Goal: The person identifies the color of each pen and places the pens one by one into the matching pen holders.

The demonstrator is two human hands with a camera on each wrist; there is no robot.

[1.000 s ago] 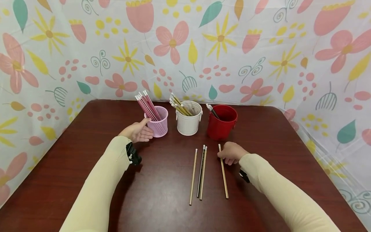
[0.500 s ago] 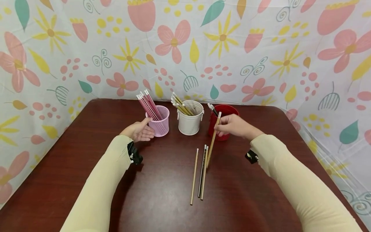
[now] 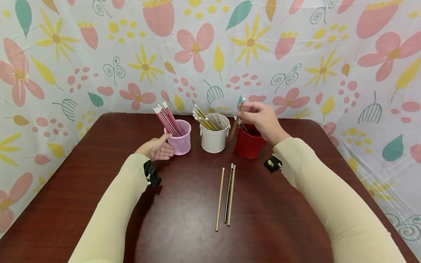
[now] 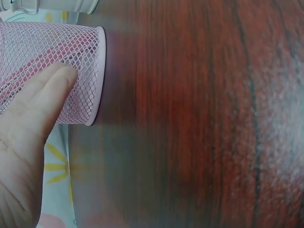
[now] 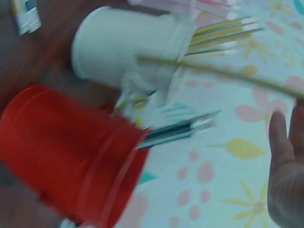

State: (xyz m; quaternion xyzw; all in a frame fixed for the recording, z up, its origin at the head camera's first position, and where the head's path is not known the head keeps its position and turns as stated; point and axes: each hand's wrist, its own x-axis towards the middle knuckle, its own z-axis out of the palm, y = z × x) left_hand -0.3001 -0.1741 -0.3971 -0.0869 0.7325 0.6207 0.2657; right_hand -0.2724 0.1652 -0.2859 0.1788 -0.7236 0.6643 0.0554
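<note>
My right hand (image 3: 261, 118) pinches a gold pencil (image 3: 237, 118) near its white eraser end, holding it raised between the white bucket (image 3: 213, 140) and the red bucket (image 3: 249, 146). In the right wrist view the pencil (image 5: 223, 72) slants across in front of the white bucket. My left hand (image 3: 158, 148) rests with extended fingers against the side of the pink mesh cup (image 3: 182, 144); the left wrist view has its fingers (image 4: 59, 88) on the mesh. Pink pencils (image 3: 168, 120) lean in that cup, gold pencils (image 3: 204, 118) in the white bucket, black pencils (image 3: 242, 126) in the red one.
On the brown table (image 3: 184, 204) lie a gold pencil (image 3: 220, 201), a black pencil (image 3: 228, 193) and another gold pencil (image 3: 231, 197), side by side in front of the buckets. A flower-patterned cloth (image 3: 197, 54) hangs behind the table.
My right hand has picked the gold pencil up off the table and carried it up and back toward the buckets. The left hand stays at the pink cup.
</note>
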